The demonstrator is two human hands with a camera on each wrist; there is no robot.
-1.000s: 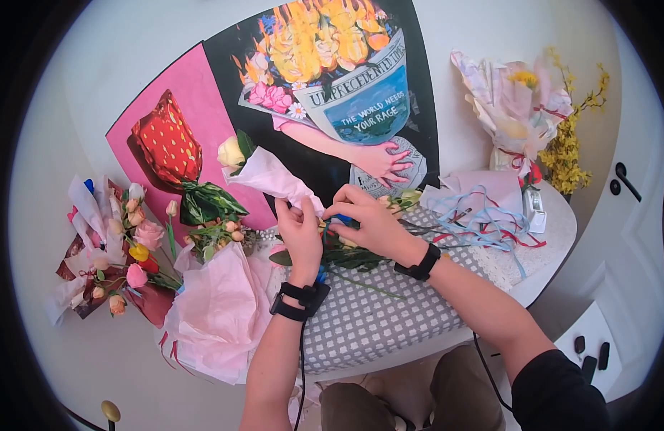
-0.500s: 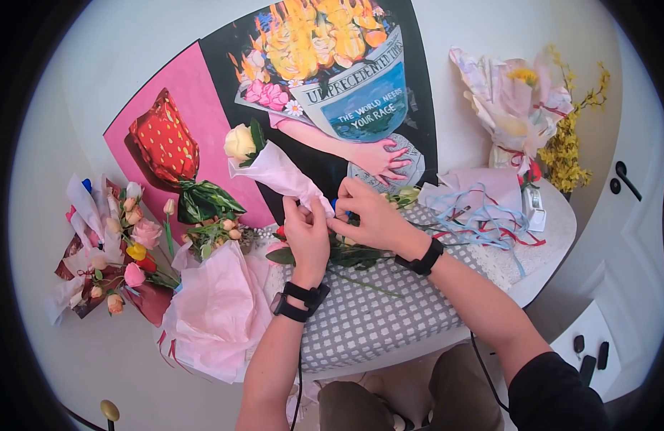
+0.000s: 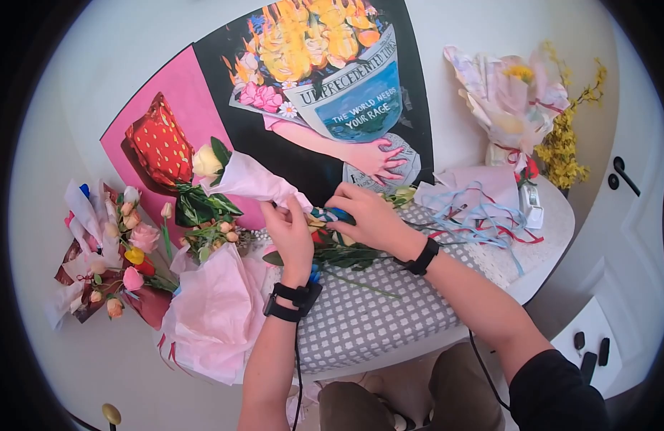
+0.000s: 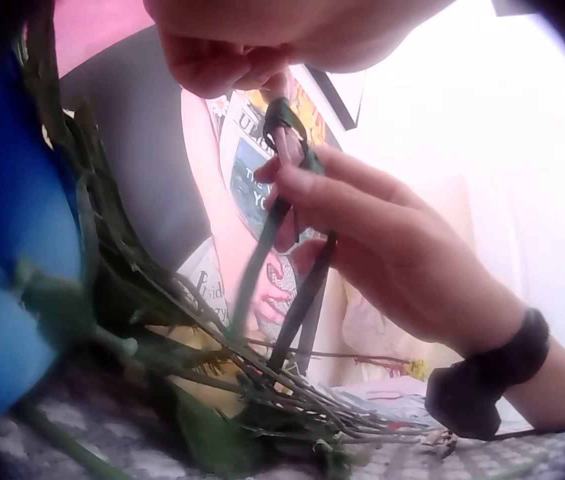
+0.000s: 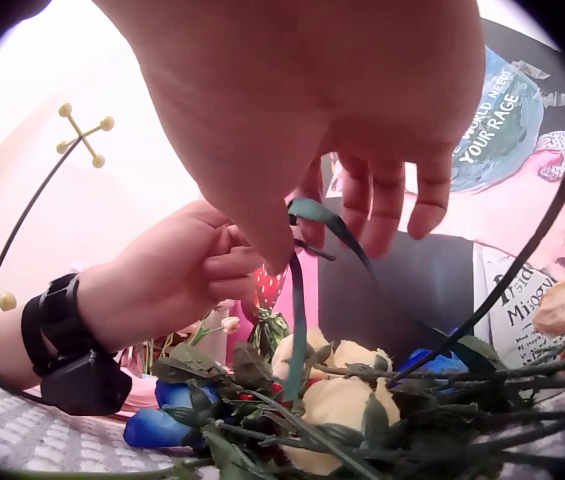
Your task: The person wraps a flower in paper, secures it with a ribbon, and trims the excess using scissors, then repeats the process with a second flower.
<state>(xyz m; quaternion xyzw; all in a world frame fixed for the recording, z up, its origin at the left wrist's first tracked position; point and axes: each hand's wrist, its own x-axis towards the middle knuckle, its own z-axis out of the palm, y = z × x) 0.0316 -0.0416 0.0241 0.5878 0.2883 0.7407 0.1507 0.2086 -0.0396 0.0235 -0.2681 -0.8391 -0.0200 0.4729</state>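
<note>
A cream rose (image 3: 208, 161) wrapped in pale pink paper (image 3: 254, 179) points up and left in the head view. My left hand (image 3: 290, 233) pinches the gathered lower end of the wrapping. Just to its right, my right hand (image 3: 379, 221) pinches a dark green ribbon between thumb and fingers. The left wrist view shows the ribbon (image 4: 257, 265) looped at the stem end, its tails hanging down. In the right wrist view the ribbon (image 5: 298, 320) hangs above loose cream roses (image 5: 338, 415) and a blue flower (image 5: 168, 415).
Pink paper (image 3: 217, 309) lies at the table's left, near mixed flowers (image 3: 134, 237). Loose stems (image 3: 353, 257) lie on a checked cloth (image 3: 375, 316) under my hands. Blue and red ribbons (image 3: 483, 208), a white device (image 3: 531, 207) and a wrapped bouquet (image 3: 508, 100) are at right.
The wrapped rose has moved left and tilted lower, along with my left hand. My right hand has stayed nearly in place, so the gap between the hands is wider.
</note>
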